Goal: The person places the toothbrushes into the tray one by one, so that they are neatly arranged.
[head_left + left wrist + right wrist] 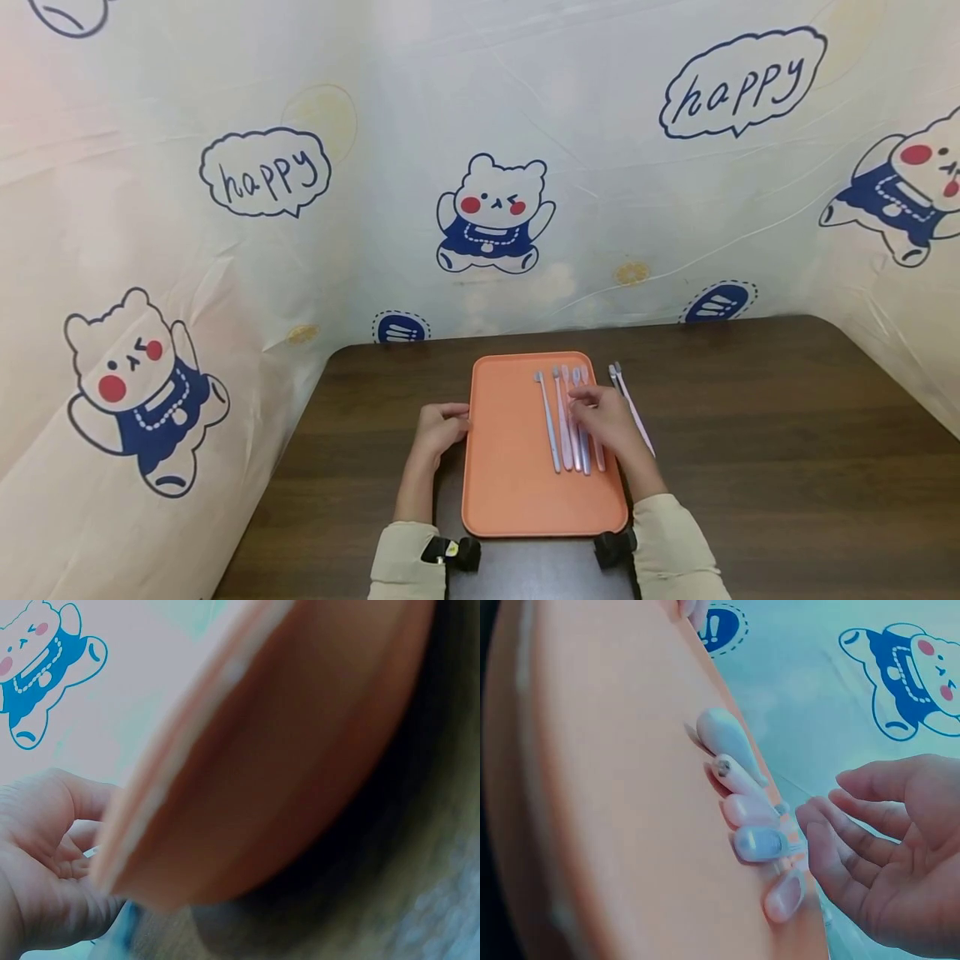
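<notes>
An orange tray point(510, 500) lies on the table, with several toothbrushes point(550, 425) side by side on its right half, heads towards the back. They are pastel blue, pink and purple. My left hand point(440, 432) grips the tray's left rim; in the left wrist view the fingers of that hand point(52, 862) are partly hidden behind the tray point(300, 750). Over the rightmost toothbrushes is my right hand point(606, 419), covering parts of them. In the right wrist view its fingers are loosely bent, beside the toothbrushes' rounded handle ends point(761, 844), with nothing visible between them.
To the right of the tray, more toothbrushes point(635, 410) lie on the dark wooden table point(765, 467), partly behind the right hand. A printed sheet with bears point(487, 217) hangs behind the table and along its sides.
</notes>
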The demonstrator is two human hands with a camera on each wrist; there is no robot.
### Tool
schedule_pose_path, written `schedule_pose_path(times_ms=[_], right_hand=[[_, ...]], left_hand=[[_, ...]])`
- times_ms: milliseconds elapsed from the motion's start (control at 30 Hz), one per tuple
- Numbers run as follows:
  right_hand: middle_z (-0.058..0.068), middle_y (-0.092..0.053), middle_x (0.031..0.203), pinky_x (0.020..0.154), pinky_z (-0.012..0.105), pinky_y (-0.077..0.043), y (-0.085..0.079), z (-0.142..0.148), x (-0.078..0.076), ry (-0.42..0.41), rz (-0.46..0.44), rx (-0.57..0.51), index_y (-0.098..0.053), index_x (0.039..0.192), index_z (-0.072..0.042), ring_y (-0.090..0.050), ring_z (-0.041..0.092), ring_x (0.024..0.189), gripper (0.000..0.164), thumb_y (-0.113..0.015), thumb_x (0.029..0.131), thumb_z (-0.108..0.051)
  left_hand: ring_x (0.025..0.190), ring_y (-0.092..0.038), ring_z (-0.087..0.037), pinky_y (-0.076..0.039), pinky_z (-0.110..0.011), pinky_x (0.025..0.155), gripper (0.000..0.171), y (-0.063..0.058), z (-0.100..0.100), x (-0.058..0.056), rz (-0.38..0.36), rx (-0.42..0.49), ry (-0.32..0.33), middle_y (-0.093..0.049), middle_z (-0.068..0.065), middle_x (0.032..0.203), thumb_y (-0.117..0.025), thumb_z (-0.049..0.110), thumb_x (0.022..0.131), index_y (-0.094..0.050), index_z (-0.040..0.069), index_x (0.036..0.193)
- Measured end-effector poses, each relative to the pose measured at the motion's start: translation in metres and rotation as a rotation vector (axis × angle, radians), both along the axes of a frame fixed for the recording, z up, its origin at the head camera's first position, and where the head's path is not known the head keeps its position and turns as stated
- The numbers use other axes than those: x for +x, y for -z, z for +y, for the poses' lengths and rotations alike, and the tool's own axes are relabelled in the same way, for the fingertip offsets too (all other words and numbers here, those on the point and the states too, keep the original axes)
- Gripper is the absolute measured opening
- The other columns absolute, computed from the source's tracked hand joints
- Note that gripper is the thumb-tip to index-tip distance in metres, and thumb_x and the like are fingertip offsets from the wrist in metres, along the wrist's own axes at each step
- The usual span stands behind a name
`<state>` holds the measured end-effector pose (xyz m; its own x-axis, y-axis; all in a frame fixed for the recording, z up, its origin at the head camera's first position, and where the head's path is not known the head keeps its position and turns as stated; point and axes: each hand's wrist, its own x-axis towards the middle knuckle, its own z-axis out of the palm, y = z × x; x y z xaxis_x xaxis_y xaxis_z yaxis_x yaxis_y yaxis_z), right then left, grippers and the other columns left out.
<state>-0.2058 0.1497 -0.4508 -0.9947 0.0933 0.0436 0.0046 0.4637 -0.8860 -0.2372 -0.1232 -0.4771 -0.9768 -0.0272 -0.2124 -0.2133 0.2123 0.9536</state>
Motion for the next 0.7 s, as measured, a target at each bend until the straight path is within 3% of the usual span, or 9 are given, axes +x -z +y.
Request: schedule_pose_path(times_ms=[300,567,700], right_hand=[[0.019,-0.073,0.105,0.066,0.021,-0.052,0.0,0.009,0.001,-0.006,-0.047,0.005,-0.071,0.119,0.003,-0.063,0.016,0.08,0.028,-0.062,0.096,-0.01],[0.02,-0.071,0.104,0.067,0.021,-0.054,0.003,0.017,0.0,-0.045,-0.064,-0.013,-0.068,0.122,0.005,-0.066,0.018,0.081,0.029,-0.061,0.098,-0.008],[0.02,-0.071,0.106,0.067,0.024,-0.055,0.004,0.022,0.0,-0.048,-0.084,-0.019,-0.067,0.125,0.004,-0.066,0.02,0.081,0.03,-0.061,0.098,-0.009]], left_hand=[[0.093,-0.071,-0.019,-0.061,-0.031,0.078,0.036,-0.004,-0.001,0.002,-0.004,0.008,0.01,-0.071,-0.029,0.113,-0.062,-0.006,0.087,-0.066,-0.013,0.122],[0.096,-0.071,-0.024,-0.061,-0.034,0.082,0.036,-0.028,0.003,0.014,-0.014,0.022,0.039,-0.068,-0.035,0.115,-0.06,-0.009,0.087,-0.064,-0.017,0.122],[0.096,-0.072,-0.023,-0.061,-0.034,0.082,0.036,-0.018,0.002,0.009,-0.007,0.021,0.036,-0.069,-0.033,0.115,-0.061,-0.008,0.088,-0.064,-0.016,0.122]])
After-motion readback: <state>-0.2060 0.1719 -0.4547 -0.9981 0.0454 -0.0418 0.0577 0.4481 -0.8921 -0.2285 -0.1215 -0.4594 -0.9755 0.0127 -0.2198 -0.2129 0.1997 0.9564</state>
